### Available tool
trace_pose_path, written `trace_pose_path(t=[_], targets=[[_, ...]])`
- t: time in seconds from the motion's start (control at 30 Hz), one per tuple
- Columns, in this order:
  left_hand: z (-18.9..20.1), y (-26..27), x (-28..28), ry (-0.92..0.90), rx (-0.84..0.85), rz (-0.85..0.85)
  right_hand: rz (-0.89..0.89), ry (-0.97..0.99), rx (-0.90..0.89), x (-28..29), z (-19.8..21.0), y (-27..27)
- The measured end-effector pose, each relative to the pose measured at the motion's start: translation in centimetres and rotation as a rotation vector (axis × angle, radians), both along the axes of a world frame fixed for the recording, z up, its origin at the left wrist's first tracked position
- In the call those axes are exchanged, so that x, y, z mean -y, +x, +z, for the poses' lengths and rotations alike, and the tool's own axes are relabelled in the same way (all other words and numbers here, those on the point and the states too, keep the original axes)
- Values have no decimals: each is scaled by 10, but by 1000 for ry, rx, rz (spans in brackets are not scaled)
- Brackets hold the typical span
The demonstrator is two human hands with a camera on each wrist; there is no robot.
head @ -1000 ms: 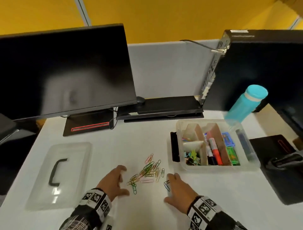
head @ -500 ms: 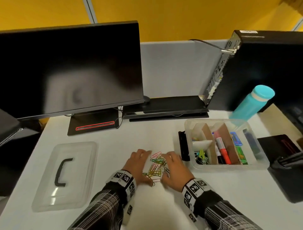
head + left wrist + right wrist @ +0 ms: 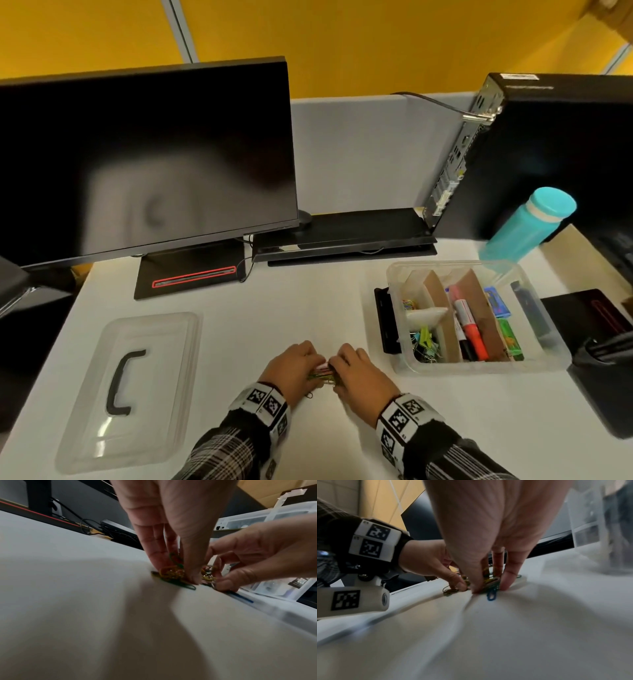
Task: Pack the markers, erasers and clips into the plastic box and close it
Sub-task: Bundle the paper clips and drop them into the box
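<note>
A person's left hand and right hand meet over a bunch of coloured paper clips on a white desk, each grip closed on part of the heap, thumb and fingertips pinching clips against the desk top. In the left wrist view the left hand's fingers press down on yellow, red and green clips, a green one lying flat at the edge of the grip; in the right wrist view a blue clip pokes out on the near side of the right hand's grip. Just to the right of the grip and a little farther back stands the open plastic box, with cardboard dividers, markers, binder clips and small green and blue packets inside. Well to the left of the grip the clear lid lies flat with its black handle up. Beyond the grip stand a dark monitor, a computer tower and a teal bottle.
</note>
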State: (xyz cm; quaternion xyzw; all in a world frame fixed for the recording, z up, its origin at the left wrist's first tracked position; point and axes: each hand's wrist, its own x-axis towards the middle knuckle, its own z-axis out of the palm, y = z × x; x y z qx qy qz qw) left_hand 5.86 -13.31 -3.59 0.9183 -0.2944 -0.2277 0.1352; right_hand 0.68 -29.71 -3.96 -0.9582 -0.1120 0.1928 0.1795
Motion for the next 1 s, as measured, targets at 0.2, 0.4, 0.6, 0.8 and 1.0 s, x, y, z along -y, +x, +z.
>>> trace_pose_path(t=[0.2,0.4,0.6,0.8,1.0], targets=[[2,-7,6,173,76,-61,-38,-36,38,-9,0,6],[5,-8,7,193,79,-21,-15,-30,76,-8,1,9],[27,-4,9,165,86,-49,-108,6,123,-10,11,5],[77,3,6,116,294,-162,-151,98,166,-2,70,4],[147,16,50,110,396,-146,-190,137,260,38,144,23]])
